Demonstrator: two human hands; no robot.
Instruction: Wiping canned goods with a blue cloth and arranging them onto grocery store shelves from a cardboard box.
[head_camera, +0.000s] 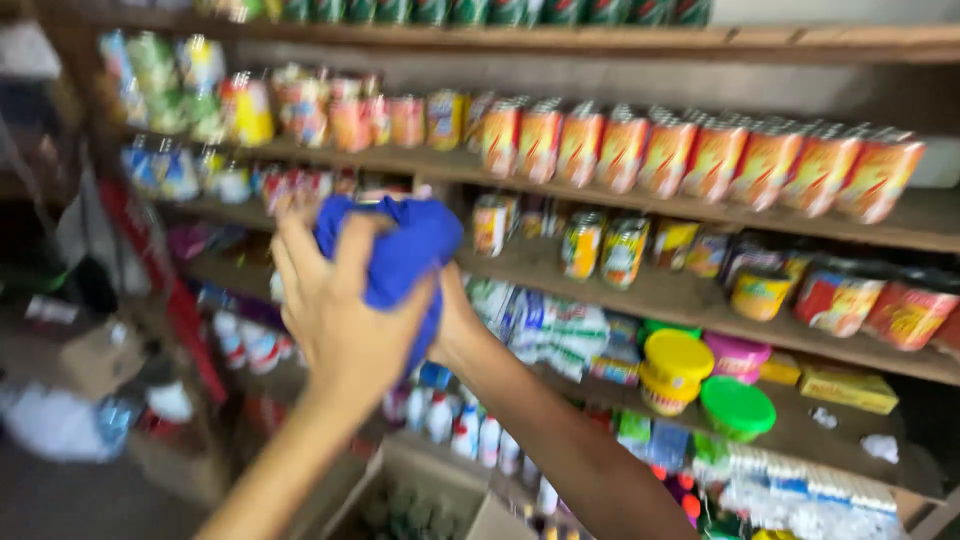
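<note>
Both hands are raised in front of wooden shelves (700, 290) crowded with goods. The left hand (335, 310) is seen from the back, its fingers (352, 250) clenched around a crumpled blue cloth (400, 250), soft and bunched into a ball. The right hand (452, 320) sits mostly hidden behind the cloth and the left hand; it presses against the cloth's far side, but I cannot tell how its fingers are set. The cloth is held in the air just before the middle shelf, level with a few small cans (600, 245). Above runs a long row of orange-and-red tins (700, 155), cylindrical and shiny. Lower right stand round plastic tubs with yellow (678, 355) and green lids (737, 405). White bottles (470, 435) line a lower shelf, and an open cardboard box (420, 500) is cut off at the bottom edge. Motion blur smears everything on the left.
</note>
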